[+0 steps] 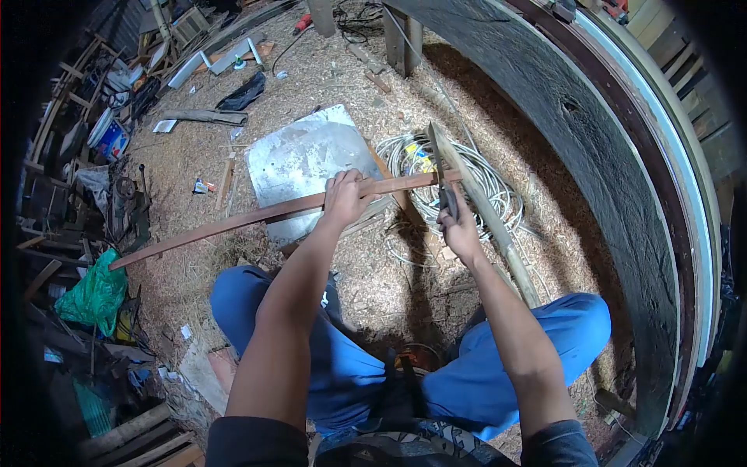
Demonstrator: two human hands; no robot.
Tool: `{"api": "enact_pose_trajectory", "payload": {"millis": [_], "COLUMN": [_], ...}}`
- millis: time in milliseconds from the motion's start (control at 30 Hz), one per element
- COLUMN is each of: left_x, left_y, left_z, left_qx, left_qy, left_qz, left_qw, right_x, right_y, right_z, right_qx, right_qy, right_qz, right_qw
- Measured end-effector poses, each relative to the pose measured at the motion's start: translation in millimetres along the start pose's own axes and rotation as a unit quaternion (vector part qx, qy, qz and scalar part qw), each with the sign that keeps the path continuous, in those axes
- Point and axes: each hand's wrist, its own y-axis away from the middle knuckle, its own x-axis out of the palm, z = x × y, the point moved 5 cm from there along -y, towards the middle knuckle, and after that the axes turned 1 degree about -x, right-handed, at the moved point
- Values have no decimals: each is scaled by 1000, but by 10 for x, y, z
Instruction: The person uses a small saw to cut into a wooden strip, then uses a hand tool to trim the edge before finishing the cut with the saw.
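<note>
A long reddish wooden strip (257,216) runs from the lower left up to the right, across in front of me. Around it, near its right part, my left hand (347,196) is closed. My right hand (461,229) grips the dark handle of a saw (436,149), whose blade points up and away and lies against the strip close to its right end. Under the strip is a worn pale metal sheet (292,159). A coil of grey cable (498,204) lies beneath the saw, beside a round wooden pole (486,210).
Wood shavings cover the ground. A large dark beam (599,148) curves along the right. At the left are a green plastic bag (97,296), a white bucket (109,136) and piled scraps. Two wooden posts (403,43) stand at the far side.
</note>
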Motion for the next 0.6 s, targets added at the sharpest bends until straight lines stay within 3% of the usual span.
{"api": "enact_pose_trajectory", "payload": {"millis": [33, 100, 200, 233, 433, 600], "left_x": [17, 4, -2, -18, -4, 35], "left_y": [0, 8, -5, -12, -26, -34], "left_z": [10, 0, -11, -6, 20, 18], "left_qx": [-17, -20, -24, -27, -47, -48], "left_qy": [-4, 0, 5, 5, 8, 10], "left_qz": [19, 17, 15, 18, 15, 18], "left_qw": [1000, 1000, 1000, 999, 999, 999], "right_x": [-30, -10, 59, 140, 444, 533], "right_y": [15, 131, 311, 418, 1023, 1060], "right_z": [25, 205, 246, 269, -148, -324], "right_qx": [21, -25, 43, 70, -18, 40], "right_qy": [-44, -29, -126, -180, -211, -208], "right_qz": [-18, -53, -23, -54, -196, -143], "right_qw": [999, 998, 991, 980, 957, 967]}}
